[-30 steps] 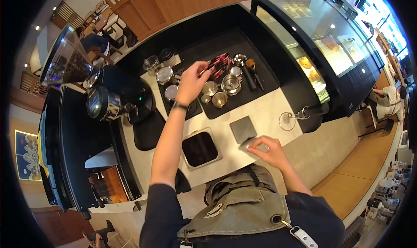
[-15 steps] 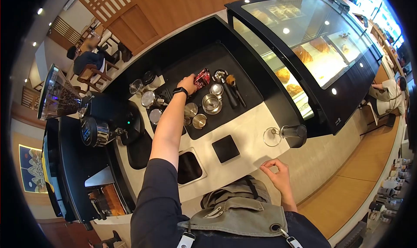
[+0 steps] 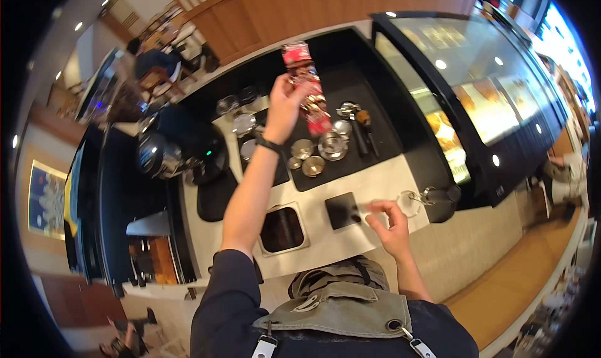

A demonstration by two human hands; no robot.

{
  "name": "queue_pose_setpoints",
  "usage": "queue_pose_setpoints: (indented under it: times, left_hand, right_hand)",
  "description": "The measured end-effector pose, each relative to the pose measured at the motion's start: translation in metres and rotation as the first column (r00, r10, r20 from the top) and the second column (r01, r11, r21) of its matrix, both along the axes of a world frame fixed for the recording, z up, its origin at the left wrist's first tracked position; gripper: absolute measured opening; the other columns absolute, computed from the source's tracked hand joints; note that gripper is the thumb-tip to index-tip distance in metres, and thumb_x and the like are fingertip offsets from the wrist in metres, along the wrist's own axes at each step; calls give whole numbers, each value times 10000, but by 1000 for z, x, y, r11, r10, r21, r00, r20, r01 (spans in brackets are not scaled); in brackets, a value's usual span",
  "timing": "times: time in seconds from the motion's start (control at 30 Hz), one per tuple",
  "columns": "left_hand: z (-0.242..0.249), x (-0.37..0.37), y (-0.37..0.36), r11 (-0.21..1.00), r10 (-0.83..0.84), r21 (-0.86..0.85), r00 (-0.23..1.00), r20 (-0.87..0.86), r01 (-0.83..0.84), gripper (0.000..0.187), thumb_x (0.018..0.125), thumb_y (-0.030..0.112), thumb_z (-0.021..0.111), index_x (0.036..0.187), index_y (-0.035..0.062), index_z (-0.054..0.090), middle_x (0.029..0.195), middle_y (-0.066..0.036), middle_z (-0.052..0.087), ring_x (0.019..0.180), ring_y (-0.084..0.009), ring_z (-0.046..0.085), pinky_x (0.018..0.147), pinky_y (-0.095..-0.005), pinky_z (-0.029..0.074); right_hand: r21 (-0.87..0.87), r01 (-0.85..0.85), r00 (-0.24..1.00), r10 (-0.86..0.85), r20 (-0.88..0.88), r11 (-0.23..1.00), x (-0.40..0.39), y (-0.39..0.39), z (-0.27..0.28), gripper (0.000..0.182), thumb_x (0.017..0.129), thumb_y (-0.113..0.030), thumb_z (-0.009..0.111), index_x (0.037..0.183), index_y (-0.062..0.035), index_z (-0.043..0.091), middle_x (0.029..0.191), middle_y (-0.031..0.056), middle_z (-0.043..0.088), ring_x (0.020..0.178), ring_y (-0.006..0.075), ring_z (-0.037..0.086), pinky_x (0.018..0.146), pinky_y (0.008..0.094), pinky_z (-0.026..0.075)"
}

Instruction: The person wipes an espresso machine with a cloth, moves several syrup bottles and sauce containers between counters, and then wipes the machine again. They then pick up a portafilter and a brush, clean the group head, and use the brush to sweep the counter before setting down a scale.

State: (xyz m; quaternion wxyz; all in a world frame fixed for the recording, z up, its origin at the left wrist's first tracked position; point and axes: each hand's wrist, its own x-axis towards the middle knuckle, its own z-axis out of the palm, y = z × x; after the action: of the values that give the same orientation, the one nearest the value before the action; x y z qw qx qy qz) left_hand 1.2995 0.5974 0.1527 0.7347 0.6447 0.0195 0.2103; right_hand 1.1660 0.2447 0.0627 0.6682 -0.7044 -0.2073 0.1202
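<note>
Left hand (image 3: 287,107) grips red packet (image 3: 316,101) over black mat (image 3: 344,85); right hand (image 3: 390,228), hold unclear; wooden panelling (image 3: 338,4) beyond.

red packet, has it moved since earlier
Yes: the red packet has risen off the black mat in the left hand, far end now overlapping the black wall.

We can read no words, numbers or signs anywhere. The printing on the red packet (image 3: 308,75) at upper centre is blurred to us, the small pale mark (image 3: 499,191) on the display case (image 3: 485,160) at right is too tiny, and the apron (image 3: 354,314) at bottom centre shows us only a curved emblem (image 3: 307,305).
</note>
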Motion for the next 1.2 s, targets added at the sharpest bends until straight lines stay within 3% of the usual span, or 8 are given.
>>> queue_pose_setpoints:
  times: [0.17,0.3,0.43,0.57,0.67,0.9,1.03,1.2]
  left_hand:
    - [13,-167,-56,976,18,-217,999,-49,-28,529,999,81,643,1475,25,418,1300,-82,637,1161,-158,637,999,-337,534]
    - [-23,-299,-73,874,412,-241,907,-92,-422,497,1029,140,620,1470,27,422,1323,-84,606,1163,-151,618,986,-328,532]
    - [-55,-428,-78,587,762,-223,624,-172,-779,532,1070,206,598,1515,34,361,1333,-90,581,1184,-153,584,1040,-318,484]
    - [-85,-546,-76,227,956,-40,231,-183,-973,443,1097,243,541,1463,29,412,1307,-85,588,1112,-145,618,955,-300,527]
    - [-110,-628,-62,12,969,-257,74,-235,-966,408,1091,251,559,1416,28,456,1224,-71,624,1052,-135,629,922,-292,530]
    - [-215,-801,111,-370,883,3,-353,-310,-929,326,1065,283,606,1204,-9,564,1075,-80,683,923,-166,635,840,-340,527]
    - [-335,-898,252,-311,903,-111,-257,-344,-944,419,1028,293,646,1222,-58,521,1085,-167,693,998,-240,663,907,-363,520]
    - [-355,-917,323,-358,763,357,-491,-420,-862,555,990,304,684,1307,-90,457,1209,-277,669,1121,-362,661,1015,-426,492]
  right_hand:
    - [450,-319,903,412,-123,834,4,95,41,1002,959,-647,609,1663,-124,123,1717,145,148,1563,336,248,1091,460,467]
    - [464,-669,625,777,-71,581,-54,173,30,1077,956,-650,607,1675,-90,33,1696,192,178,1554,348,267,1172,457,394]
    - [179,-915,348,932,-103,361,-158,229,40,829,1037,-205,643,1654,-15,124,1577,197,404,1401,262,474,1147,378,401]
    - [30,-1000,6,995,-103,9,-261,276,27,796,1034,-280,638,1637,-16,189,1438,217,560,1278,300,602,1065,371,465]
    - [-151,-954,-235,959,-162,-259,-322,305,28,793,1021,-257,679,1644,-51,233,1490,206,539,1217,249,623,1013,365,510]
    - [-174,-973,-136,986,-92,-151,-380,332,9,590,1009,-246,692,1520,-51,470,1526,181,519,1310,291,600,1004,379,566]
    - [-261,-964,86,989,-123,51,-371,335,-1,414,1009,-169,680,1391,-31,600,1367,141,640,1196,245,662,971,359,558]
    - [-311,-886,427,867,-257,343,-353,318,-15,352,1008,-116,673,1347,-25,641,1263,125,676,1147,204,665,953,332,548]
